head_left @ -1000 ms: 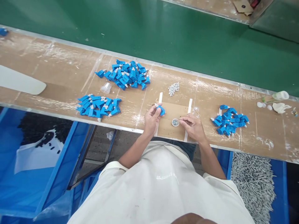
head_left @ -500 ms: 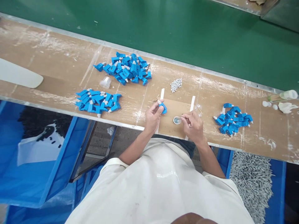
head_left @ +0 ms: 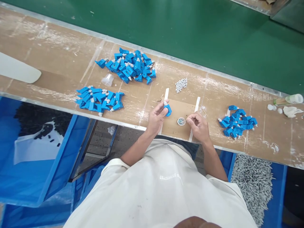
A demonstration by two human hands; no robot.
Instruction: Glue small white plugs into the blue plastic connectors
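My left hand [head_left: 155,117] grips a small blue plastic part [head_left: 168,110] with a pale tip, held just above the brown bench [head_left: 59,63]. My right hand [head_left: 198,125] pinches a thin stick whose tip reaches into a small round clear dish [head_left: 181,121] on the bench between my hands. Both hands hover over a bare patch framed by two white strips, the left one [head_left: 166,94] and the right one [head_left: 197,104].
Piles of blue parts lie at the back [head_left: 129,65], at the left [head_left: 98,99] and at the right [head_left: 237,122]. Small grey pieces [head_left: 180,85] sit behind my hands. A clear cup [head_left: 108,79], a bottle [head_left: 288,99], a green belt [head_left: 190,28], and blue bins [head_left: 35,152] below the bench.
The camera view has drifted, so the bench sits a little differently in frame. My left hand has turned the blue part slightly; my right hand stays at the dish with the stick.
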